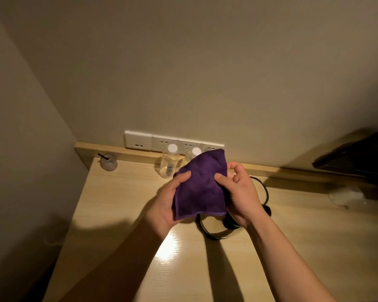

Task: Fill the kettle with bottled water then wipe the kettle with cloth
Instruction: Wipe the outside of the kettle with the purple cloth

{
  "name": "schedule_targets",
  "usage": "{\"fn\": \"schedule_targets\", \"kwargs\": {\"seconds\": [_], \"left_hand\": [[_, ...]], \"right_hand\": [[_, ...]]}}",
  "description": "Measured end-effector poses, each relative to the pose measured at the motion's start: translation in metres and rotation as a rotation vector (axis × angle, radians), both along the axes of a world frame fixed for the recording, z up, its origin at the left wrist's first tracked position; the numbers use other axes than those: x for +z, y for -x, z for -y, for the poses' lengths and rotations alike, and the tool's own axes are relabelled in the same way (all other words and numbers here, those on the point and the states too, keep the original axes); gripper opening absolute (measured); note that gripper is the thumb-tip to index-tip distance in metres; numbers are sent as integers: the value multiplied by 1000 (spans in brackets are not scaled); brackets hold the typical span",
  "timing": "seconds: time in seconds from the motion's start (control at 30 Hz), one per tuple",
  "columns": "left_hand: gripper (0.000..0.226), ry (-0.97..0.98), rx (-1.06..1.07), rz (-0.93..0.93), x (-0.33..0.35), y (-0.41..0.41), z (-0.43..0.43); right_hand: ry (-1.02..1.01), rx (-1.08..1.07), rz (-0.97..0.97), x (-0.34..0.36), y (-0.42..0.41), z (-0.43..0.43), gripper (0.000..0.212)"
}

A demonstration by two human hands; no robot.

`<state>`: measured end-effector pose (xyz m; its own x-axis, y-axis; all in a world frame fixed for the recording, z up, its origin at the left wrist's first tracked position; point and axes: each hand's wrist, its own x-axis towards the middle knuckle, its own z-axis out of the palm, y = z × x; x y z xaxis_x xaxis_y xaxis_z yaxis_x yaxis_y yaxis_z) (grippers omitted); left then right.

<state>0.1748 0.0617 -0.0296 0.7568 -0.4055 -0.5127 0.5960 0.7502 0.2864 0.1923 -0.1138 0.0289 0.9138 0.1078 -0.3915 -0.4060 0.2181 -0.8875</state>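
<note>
A row of white wall sockets (174,142) sat above the wooden desk (122,192). A small diffuser jar (108,164) stood in the corner.

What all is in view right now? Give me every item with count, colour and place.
cloth: 1, purple, held up over the desk between both hands
water bottles: 2, clear with white caps, at the back of the desk under the sockets; the right one mostly hidden by the cloth
kettle base and cord: 1, black, on the desk under the hands, mostly hidden; the kettle body cannot be made out
small jar with black straw: 1, pale, back left corner of the desk
socket strip: 1, white, on the wall above the desk
desk: 1, light wood
dark screen: 1, black, far right
left hand: 1, gripping the cloth's left edge
right hand: 1, gripping the cloth's right edge
</note>
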Motion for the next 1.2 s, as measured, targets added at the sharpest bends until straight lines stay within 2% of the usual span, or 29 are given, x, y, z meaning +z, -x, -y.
{"fn": "schedule_targets", "kwargs": {"seconds": [0.07, 0.23, 0.3, 0.4, 0.5, 0.6, 0.7, 0.77, 0.87, 0.93, 1.0, 1.07, 1.2], "left_hand": [[92, -87, 50, -6, 1, -7, 14], [69, -207, 84, 45, 7, -36, 14], [53, -291, 10, 137, 0, -50, 12], [43, -541, -207, 296, -23, -61, 22], [42, -679, -577, 430, -51, -61, 42], [64, -648, -747, 362, -75, -64, 64], [65, -620, -803, 367, -79, -80, 87], [64, -619, -880, 398, -74, -94, 103], [73, -653, -1041, 419, -67, -114, 122], [69, -651, -1110, 417, -66, -121, 126], [61, -630, -1075, 464, -66, -118, 122], [55, -612, -934, 475, -71, -101, 112], [45, -493, -457, 359, -94, -42, 89]], "right_hand": [[172, -27, 9, -5, 2, 13, 24], [846, -43, 226, -21, 18, 55, 17], [1092, 102, 281, -26, 29, 75, 29], [1269, 352, 333, -29, 43, 93, 53], [1292, 492, 345, -31, 46, 103, 74], [1318, 566, 358, -36, 43, 110, 90], [1327, 549, 392, -43, 42, 113, 87], [1322, 545, 399, -45, 41, 116, 87], [1325, 543, 408, -45, 42, 118, 86], [1333, 548, 412, -45, 43, 118, 86], [1342, 561, 414, -45, 43, 117, 86], [1358, 573, 418, -44, 43, 117, 85], [1396, 601, 437, -42, 43, 115, 85]]}}
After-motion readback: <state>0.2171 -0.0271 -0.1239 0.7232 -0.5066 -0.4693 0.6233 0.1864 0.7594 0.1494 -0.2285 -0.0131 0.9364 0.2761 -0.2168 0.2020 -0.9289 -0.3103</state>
